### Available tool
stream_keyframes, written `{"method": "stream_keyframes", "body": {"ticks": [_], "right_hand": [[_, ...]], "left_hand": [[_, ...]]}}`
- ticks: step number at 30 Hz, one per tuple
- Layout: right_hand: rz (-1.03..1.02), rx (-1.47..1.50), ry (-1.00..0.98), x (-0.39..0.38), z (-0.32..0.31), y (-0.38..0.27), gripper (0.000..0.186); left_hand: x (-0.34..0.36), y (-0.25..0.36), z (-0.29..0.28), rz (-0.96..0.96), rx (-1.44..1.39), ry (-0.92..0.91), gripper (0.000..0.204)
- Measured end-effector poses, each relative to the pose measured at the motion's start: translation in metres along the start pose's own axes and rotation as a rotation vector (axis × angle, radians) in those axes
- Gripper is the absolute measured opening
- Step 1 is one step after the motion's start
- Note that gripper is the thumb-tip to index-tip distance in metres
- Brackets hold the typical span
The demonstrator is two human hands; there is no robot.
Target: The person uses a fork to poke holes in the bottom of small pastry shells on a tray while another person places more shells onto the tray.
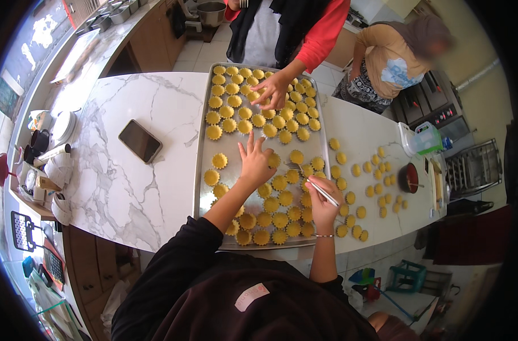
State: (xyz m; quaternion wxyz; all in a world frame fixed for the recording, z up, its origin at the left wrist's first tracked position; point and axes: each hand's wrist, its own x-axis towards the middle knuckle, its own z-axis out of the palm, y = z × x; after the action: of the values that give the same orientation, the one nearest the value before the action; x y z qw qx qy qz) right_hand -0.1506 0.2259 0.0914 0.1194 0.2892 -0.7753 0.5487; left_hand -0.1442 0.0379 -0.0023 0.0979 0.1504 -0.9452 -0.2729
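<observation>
My left hand (254,166) is on the metal tray (202,139), its thumb and index finger closed on the edge of a fluted yellow tart shell (275,159) and its other fingers raised. My right hand (322,199) grips a white-handled fork (321,191), its tines just right of that shell among other shells. Several rows of shells (231,88) fill the tray's far half, with more in the near half. A co-worker's hand (273,88) reaches over the far rows from a red sleeve (317,40).
Loose yellow pieces (356,169) lie on the marble counter (145,210) at right, beside a red bowl (410,177) and plastic container (426,139). A phone (140,140) lies left. White crockery (60,167) lines the left edge. Another person (387,62) stands at back right.
</observation>
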Motion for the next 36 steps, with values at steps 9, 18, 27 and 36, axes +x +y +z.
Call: {"method": "stream_keyframes", "body": {"ticks": [9, 18, 27, 36], "right_hand": [[-0.139, -0.059, -0.174, 0.014, 0.028, 0.021, 0.019], [-0.201, -0.114, -0.308, 0.016, 0.044, 0.032, 0.023], [-0.19, -0.137, -0.324, 0.017, 0.049, 0.033, 0.024], [-0.224, -0.132, -0.312, 0.016, 0.044, 0.024, 0.021]], "left_hand": [[-0.005, -0.004, -0.002, 0.014, -0.042, 0.062, 0.051], [-0.005, -0.004, -0.001, 0.008, -0.047, 0.061, 0.046], [-0.004, -0.002, 0.0, 0.003, -0.059, 0.079, 0.043], [-0.005, -0.002, 0.0, -0.009, -0.075, 0.08, 0.043]]}}
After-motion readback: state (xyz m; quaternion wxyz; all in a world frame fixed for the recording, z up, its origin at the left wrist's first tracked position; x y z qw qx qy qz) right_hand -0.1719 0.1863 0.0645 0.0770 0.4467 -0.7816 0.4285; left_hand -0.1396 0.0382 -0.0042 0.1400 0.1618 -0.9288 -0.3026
